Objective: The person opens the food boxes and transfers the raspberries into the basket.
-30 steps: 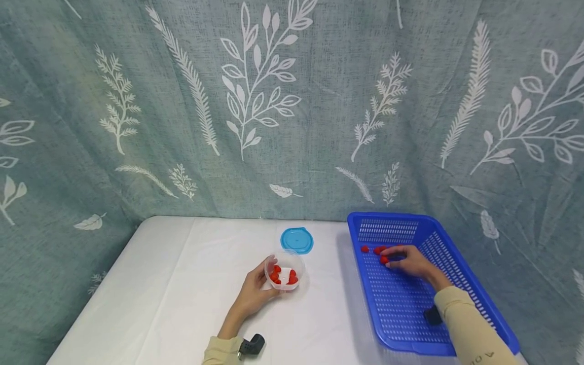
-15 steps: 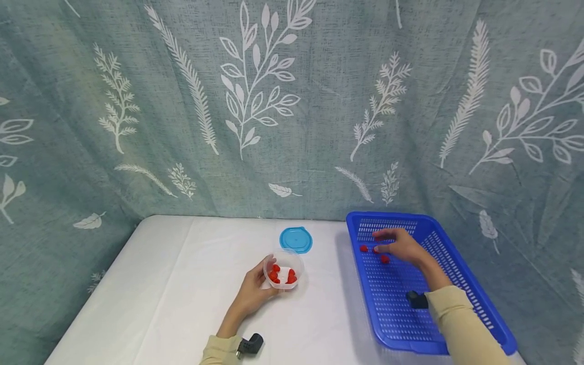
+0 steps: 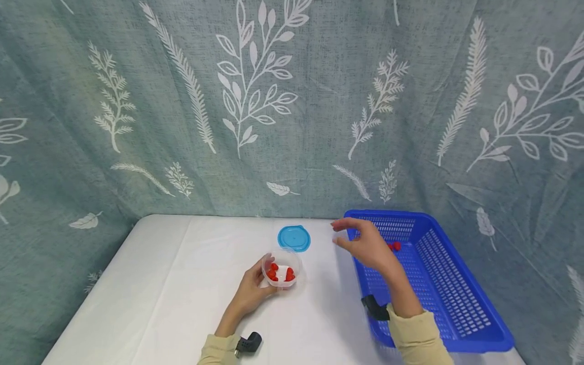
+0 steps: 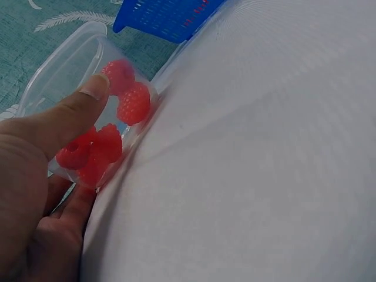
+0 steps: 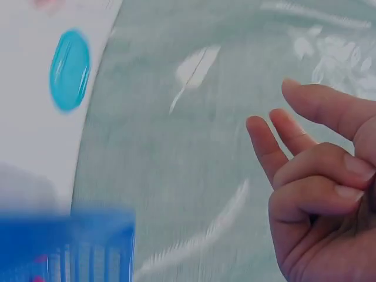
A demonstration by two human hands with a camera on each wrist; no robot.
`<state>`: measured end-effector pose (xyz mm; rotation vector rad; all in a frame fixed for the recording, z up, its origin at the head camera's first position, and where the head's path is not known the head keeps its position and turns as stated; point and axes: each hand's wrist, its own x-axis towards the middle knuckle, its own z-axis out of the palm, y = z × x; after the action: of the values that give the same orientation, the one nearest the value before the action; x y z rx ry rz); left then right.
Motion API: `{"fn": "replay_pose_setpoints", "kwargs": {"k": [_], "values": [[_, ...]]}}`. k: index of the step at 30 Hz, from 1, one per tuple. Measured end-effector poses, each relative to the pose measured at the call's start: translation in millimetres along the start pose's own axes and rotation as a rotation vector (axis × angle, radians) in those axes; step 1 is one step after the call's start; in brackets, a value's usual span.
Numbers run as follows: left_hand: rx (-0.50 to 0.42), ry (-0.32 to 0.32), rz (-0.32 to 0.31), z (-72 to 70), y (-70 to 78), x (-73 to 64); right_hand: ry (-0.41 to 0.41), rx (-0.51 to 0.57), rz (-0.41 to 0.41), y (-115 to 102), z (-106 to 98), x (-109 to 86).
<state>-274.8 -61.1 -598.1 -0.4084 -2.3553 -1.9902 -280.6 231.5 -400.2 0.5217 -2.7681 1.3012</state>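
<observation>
My left hand grips a clear plastic container from its left side, the thumb over its near wall and the other fingers below. Red raspberries lie inside in two clusters. My right hand hangs over the left rim of the blue basket. In the right wrist view its thumb and forward fingers stand apart with nothing seen between them, while two fingers fold toward the palm. Whether anything lies under those folded fingers is hidden. A pair of raspberries shows in the basket behind the hand.
A round blue lid lies flat on the white table, just behind the container. A green leaf-patterned curtain hangs along the table's back edge. Dark wrist cameras sit at both cuffs.
My right hand has left the raspberries at the back of the basket and moved left to the basket's rim. The left hand keeps holding the container in the same place.
</observation>
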Motion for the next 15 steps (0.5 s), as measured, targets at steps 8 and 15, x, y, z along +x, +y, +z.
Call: {"fn": "replay_pose_setpoints", "kwargs": {"k": [8, 15], "values": [[0.037, -0.01, 0.019, 1.6, 0.3, 0.5, -0.008, -0.055, 0.009, -20.6, 87.9, -13.5], [0.012, -0.005, 0.038, 1.0, -2.1, -0.5, -0.076, -0.078, 0.043, 2.6, 150.0, -13.4]]}}
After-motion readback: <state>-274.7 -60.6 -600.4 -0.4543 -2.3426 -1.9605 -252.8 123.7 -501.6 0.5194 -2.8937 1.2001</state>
